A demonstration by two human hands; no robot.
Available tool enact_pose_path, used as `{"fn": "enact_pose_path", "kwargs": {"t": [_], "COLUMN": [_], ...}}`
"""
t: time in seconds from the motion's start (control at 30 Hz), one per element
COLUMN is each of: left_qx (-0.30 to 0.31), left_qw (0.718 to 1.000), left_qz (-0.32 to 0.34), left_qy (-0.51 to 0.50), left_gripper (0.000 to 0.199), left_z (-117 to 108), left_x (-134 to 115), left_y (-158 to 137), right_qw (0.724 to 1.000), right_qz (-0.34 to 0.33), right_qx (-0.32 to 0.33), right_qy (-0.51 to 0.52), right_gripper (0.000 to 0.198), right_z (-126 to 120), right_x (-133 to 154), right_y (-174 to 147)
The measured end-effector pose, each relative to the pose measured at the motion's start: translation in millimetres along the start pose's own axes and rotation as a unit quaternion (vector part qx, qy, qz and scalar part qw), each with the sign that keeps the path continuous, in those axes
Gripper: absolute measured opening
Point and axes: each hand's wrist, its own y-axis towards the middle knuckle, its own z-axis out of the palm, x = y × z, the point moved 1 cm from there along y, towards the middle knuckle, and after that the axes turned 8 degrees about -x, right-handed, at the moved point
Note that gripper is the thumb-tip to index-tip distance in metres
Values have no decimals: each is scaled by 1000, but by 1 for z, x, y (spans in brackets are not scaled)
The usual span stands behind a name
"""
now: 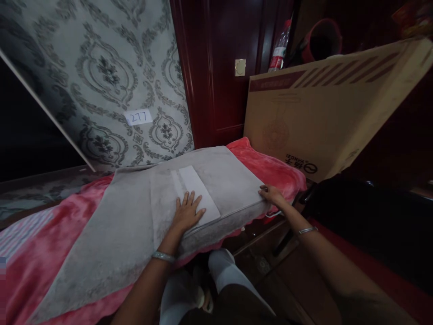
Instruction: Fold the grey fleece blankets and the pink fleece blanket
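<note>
A grey plush cloth point(131, 216) is spread over a bench or table on top of a red blanket point(77, 225). On it lies a flat white panel point(207, 203), paper-like or fabric; I cannot tell which. My left hand point(187, 214) rests flat with fingers spread, across the panel's left part and the grey cloth beside it. At the far right corner of the cloth, my right hand point(271, 196) has its fingers closed on the edge, with the tips partly hidden.
A large cardboard box point(297, 117) stands behind on the right, with a plastic bottle point(280, 49) at its back. A black chair seat point(372, 225) is to the right. Patterned wallpaper with a paper label point(138, 117) lines the wall. My legs point(230, 275) are below the near edge.
</note>
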Motion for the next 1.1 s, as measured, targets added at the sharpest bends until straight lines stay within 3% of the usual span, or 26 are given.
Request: {"fn": "enact_pose_path", "kwargs": {"t": [0.2, 0.37, 0.7, 0.9, 1.0, 1.1], "left_qx": [-13, -20, -34, -17, -19, -24], "left_qw": [1000, 1000, 999, 999, 999, 998], "left_qz": [6, 6, 3, -3, -3, -4], "left_qy": [-3, -14, -23, -35, -44, -63], "left_gripper": [65, 64, 62, 63, 63, 63], "left_z": [3, 2, 1, -1, 2, 5], "left_x": [1, 1, 1, 0, 1, 2], "left_y": [0, -1, -1, -2, -2, -3], "right_qw": [996, 976, 878, 833, 829, 842], "right_qz": [34, 85, 194, 201, 188, 175], "right_qx": [2, 24, 55, 55, 30, 17], "right_qy": [86, 201, 435, 513, 526, 510], "right_gripper": [30, 20, 17, 17, 20, 15], "right_z": [-3, -3, 7, 29, 41, 50], "right_x": [-3, 1, 19, 33, 43, 52], "right_y": [-9, -19, -45, -56, -57, -56]}}
